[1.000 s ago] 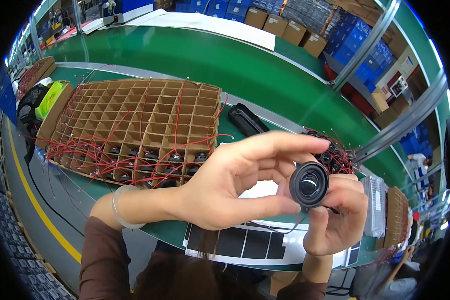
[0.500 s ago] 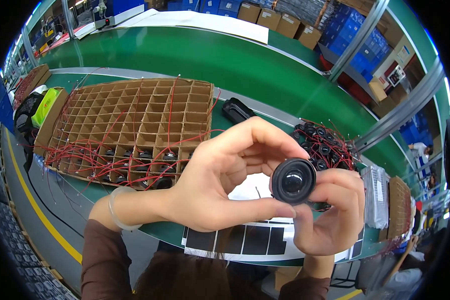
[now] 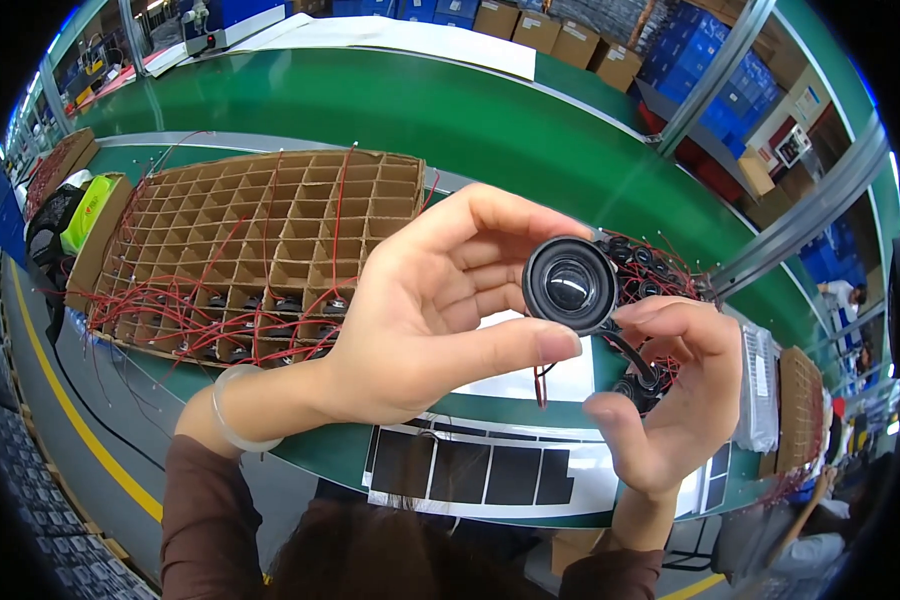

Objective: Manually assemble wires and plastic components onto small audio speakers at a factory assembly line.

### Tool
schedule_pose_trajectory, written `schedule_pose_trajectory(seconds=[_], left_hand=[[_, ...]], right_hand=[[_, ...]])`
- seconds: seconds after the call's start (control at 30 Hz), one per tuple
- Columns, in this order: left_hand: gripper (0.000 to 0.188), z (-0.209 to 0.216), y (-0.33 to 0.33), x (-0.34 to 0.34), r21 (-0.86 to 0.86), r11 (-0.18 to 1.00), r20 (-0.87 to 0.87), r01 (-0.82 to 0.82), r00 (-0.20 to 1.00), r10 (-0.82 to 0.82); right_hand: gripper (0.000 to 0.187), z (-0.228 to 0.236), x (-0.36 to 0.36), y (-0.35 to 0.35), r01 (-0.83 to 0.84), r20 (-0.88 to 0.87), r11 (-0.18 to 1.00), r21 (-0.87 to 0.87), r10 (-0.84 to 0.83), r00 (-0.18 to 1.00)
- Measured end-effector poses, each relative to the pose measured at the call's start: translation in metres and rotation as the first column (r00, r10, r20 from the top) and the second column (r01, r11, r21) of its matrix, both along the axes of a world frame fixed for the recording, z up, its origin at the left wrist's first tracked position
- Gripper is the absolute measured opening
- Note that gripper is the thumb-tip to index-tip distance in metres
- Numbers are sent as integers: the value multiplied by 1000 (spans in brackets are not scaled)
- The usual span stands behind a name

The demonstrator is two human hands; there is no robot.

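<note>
A small round black speaker (image 3: 570,285) is pinched at its rim by the thumb and fingers of my left hand (image 3: 440,310), its domed front facing me. Short red and dark wires (image 3: 540,385) hang below the left thumb. My right hand (image 3: 680,390) is beside it with thumb and index finger spread, the index tip close to the speaker's lower right rim; whether they touch I cannot tell. A dark curved strip (image 3: 632,355) shows between the speaker and the right hand; what it is attached to is unclear. Behind the hands lies a pile of similar speakers (image 3: 660,265) with red wires.
To the left stands a cardboard divider tray (image 3: 270,215), its near cells holding wired speakers. White sheets with black rectangles (image 3: 460,472) lie at the near bench edge. Clear plastic trays (image 3: 758,385) stand at right. A green conveyor belt (image 3: 370,100) runs across the back.
My left hand has raised the speaker slightly up and left. My right thumb has come away from it and the right fingers have spread. The dark strip and hanging wires now show.
</note>
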State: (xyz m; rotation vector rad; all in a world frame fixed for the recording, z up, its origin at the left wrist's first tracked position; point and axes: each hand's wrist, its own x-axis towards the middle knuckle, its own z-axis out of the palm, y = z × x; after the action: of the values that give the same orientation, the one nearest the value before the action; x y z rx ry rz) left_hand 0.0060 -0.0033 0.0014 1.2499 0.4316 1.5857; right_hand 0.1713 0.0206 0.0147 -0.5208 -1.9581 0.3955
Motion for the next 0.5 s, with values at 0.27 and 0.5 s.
schedule_pose_trajectory(seconds=[0.27,0.5], left_hand=[[43,-3,3,2,-68,998,-58,11,998,-15],[49,-7,8,3,-46,999,-105,-4,994,0]], right_hand=[[27,-4,-2,-10,-72,-23,986,150,77,997],[23,2,0,-8,-5,-77,989,149,17,997]])
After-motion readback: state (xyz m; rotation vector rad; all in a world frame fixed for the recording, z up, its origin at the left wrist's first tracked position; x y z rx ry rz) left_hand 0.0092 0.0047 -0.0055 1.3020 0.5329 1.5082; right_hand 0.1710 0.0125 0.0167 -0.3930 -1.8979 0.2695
